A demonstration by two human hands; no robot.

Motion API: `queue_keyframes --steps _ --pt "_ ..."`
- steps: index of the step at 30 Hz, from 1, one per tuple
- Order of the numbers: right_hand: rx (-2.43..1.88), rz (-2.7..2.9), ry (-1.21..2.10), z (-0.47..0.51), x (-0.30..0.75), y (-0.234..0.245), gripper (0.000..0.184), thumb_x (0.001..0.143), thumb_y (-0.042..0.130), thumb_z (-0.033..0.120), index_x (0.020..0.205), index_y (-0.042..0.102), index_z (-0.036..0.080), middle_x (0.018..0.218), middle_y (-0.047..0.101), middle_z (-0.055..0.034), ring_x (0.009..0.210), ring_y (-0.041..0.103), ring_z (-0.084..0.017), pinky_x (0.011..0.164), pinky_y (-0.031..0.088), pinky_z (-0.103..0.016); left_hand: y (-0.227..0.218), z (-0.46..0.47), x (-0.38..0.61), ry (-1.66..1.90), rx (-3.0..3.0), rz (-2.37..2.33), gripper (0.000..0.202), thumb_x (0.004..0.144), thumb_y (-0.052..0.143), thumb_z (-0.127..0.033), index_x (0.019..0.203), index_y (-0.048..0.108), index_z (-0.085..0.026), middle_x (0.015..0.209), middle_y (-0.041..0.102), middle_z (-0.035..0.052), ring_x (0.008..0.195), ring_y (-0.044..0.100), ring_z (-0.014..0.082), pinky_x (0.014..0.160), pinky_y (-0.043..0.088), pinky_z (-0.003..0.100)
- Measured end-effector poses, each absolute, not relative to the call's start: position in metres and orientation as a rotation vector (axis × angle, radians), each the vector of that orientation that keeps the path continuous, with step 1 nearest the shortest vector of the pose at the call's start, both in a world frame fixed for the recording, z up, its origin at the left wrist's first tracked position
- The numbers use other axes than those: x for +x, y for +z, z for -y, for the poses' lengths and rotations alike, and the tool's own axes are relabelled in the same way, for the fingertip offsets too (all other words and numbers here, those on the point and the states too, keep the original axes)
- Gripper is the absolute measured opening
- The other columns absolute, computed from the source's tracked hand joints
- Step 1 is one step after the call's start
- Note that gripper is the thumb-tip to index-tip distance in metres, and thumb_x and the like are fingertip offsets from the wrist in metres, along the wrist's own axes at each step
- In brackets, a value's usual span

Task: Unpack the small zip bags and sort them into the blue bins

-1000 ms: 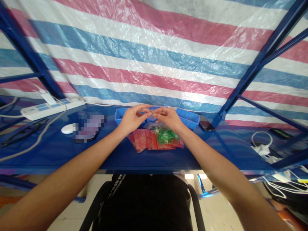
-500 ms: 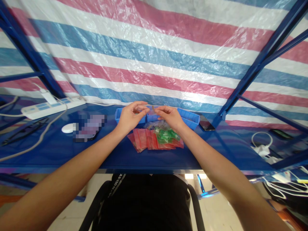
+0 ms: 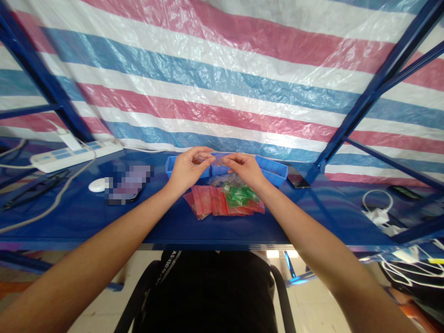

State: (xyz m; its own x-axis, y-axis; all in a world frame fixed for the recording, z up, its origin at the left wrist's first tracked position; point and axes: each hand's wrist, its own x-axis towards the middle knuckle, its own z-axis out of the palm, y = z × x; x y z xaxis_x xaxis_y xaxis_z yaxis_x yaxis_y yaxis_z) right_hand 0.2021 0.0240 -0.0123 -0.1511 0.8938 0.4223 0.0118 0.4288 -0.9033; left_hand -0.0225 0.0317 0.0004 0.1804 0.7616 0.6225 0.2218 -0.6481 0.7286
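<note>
The left hand and right hand pinch 1 tiny clear pouch just above the tray, fingertips narrowed on its opposite edges. It looks light, limp and slick, so the edges probably give the surest hold. Red packets lie just in front of the tray.

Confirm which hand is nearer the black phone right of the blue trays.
Right. The right hand is pinched over the blue trays, just left of the black phone; the left hand sits further left, beyond the right one.
</note>
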Motion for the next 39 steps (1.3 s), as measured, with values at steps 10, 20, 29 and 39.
queue_keyframes --steps 10,20,29,39 --pt "-0.842 1.713 0.691 -0.023 0.205 -0.012 0.023 0.092 0.075 0.045 0.097 0.075 0.022 0.092 0.08 -0.0039 0.081 0.072 -0.02 0.078 0.059 -0.036 -0.003 -0.03 -0.02 1.335 1.986 -0.809 0.051 0.091 0.079 -0.051 0.13 0.07 -0.019 0.109 0.08 0.0101 0.091 0.075 0.022 0.082 0.058 0.033" --pt "-1.376 1.787 -0.341 -0.033 0.266 0.006 0.027 0.099 0.051 0.021 0.115 0.072 0.018 0.111 0.071 -0.0164 0.107 0.065 -0.033 0.093 0.052 -0.045 0.003 -0.021 -0.021 1.242 2.2 -0.937 0.046 0.098 0.069 -0.053 0.131 0.071 -0.022 0.103 0.08 0.0065 0.088 0.075 0.0218 0.078 0.056 0.031" --pt "-1.524 1.857 -0.407 -0.042 0.278 -0.004 0.027 0.102 0.055 0.035 0.104 0.075 0.017 0.106 0.07 -0.0171 0.103 0.064 -0.034 0.093 0.052 -0.045 0.005 -0.015 -0.019 1.048 2.471 -0.921 0.034 0.101 0.063 -0.05 0.112 0.08 -0.022 0.106 0.082 0.0048 0.089 0.076 0.0214 0.079 0.056 0.031" --pt "-1.357 1.993 -0.338 -0.032 0.255 -0.002 0.027 0.104 0.053 0.035 0.106 0.074 0.019 0.104 0.072 -0.0139 0.104 0.064 -0.032 0.099 0.05 -0.044 0.004 -0.014 -0.019 0.69 2.609 -0.566 0.034 0.089 0.081 -0.054 0.103 0.085 -0.024 0.102 0.081 0.0066 0.085 0.073 0.0189 0.08 0.054 0.029"
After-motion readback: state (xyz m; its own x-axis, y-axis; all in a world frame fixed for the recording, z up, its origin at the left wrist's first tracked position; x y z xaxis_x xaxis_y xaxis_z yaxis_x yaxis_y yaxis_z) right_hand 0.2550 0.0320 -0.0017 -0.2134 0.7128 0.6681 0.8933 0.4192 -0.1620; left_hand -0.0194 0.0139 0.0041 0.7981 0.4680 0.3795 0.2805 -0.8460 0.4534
